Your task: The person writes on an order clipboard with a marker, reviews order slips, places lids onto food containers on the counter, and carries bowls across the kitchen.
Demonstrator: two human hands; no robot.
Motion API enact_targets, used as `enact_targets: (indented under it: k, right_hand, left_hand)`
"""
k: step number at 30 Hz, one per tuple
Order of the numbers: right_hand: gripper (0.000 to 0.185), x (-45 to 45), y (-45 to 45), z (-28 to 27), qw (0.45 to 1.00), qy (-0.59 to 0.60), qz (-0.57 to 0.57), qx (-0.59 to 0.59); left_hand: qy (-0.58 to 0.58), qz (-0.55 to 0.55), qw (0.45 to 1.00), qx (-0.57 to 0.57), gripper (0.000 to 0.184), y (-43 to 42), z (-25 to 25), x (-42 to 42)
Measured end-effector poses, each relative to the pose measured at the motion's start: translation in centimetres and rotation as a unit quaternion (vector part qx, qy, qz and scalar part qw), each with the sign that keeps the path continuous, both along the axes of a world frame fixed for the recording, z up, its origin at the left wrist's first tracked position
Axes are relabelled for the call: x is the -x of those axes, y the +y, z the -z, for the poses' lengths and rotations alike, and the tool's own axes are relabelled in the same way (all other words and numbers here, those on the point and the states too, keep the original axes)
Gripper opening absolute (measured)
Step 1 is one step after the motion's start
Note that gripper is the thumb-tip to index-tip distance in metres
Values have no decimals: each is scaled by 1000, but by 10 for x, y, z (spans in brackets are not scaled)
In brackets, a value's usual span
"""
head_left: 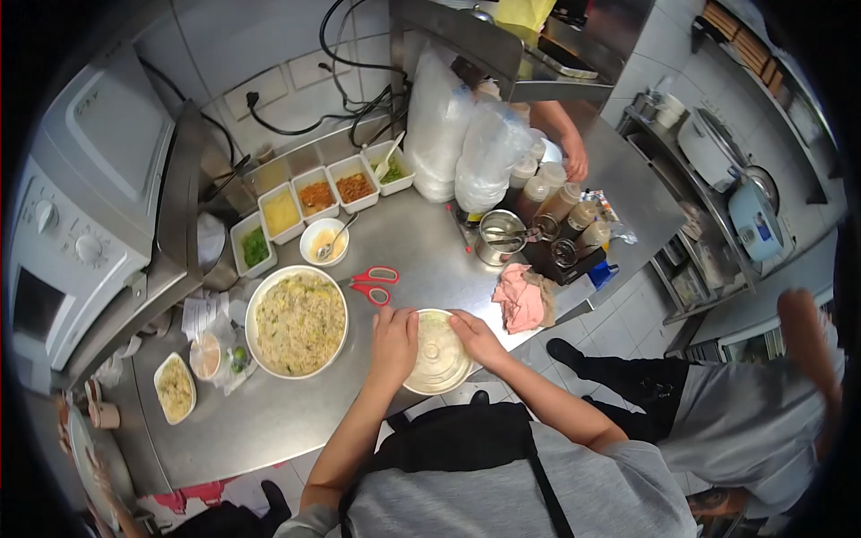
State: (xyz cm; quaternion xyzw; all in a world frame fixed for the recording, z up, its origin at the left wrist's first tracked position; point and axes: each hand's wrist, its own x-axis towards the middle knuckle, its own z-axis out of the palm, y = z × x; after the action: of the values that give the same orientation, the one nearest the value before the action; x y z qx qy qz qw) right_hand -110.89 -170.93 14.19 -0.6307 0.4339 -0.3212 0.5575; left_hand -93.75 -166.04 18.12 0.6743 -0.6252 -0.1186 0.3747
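Note:
A round takeout bowl with a translucent plastic lid [437, 354] sits at the front edge of the steel counter. My left hand [395, 342] grips its left rim, and my right hand [476, 339] grips the right rim with fingers over the lid. Pale food shows faintly through the plastic. Just beyond my left hand lie red-handled scissors [373, 285]. A large white bowl of fried rice [298, 323] stands farther left. To the right of my right hand is a crumpled pink cloth [518, 300].
Several white tubs of toppings [316, 195] line the back, near a small bowl with a spoon [324, 242]. Sauce bottles [560, 202] and a metal pot [501, 237] stand at right. A small rice tray [175, 388] lies left. Another person [744, 394] stands at right.

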Motion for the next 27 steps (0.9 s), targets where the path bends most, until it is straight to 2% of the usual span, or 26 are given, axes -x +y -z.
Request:
enact_targets:
  k: [2,5,6,9,13,16,19,20,22,23,25,27]
  right_hand:
    - [34,-4,-11,-14,985,94,-5,146]
    - [33,-13,-14,-37,970,196,6,144]
    - [33,-15,-16,-29,963,190,26,190]
    - [32,-20,-14,-42,978,182,38,99]
    - [27,-21,-12,-34,974,156,86,137]
    - [24,-24,-10,-31,971,89,127,181]
    - [24,-24,-8,-35,957,56,127,255]
    - [25,-24,-9,-32,966,22,122,228]
    - [26,-22,-11,-23,977,-45,115,174]
    - [26,-18,-13,-22,987,-106,105,60]
    - [26,-12,-19,-24,957,-224,76,-169]
    - [22,-8,-25,-30,958,-192,29,-211]
  left_hand:
    - [65,11,998,-18,23,-9,3,2]
    - [87,-15,996,-8,28,-18,4,8]
    - [84,-22,996,-21,28,-21,3,8]
    - [89,-29,995,-45,28,-20,5,5]
    - [129,1,992,6,30,-26,-1,-2]
    - [157,22,987,25,29,-28,-10,-2]
    - [175,24,982,62,28,-23,-9,-3]
    - [179,25,980,79,28,-23,-8,-4]
    - [104,26,985,133,28,-22,-10,-7]
    - [67,27,984,161,28,-22,-11,-8]
    - [87,43,973,210,29,-15,-9,-12]
    - [112,71,961,244,31,-3,-7,-18]
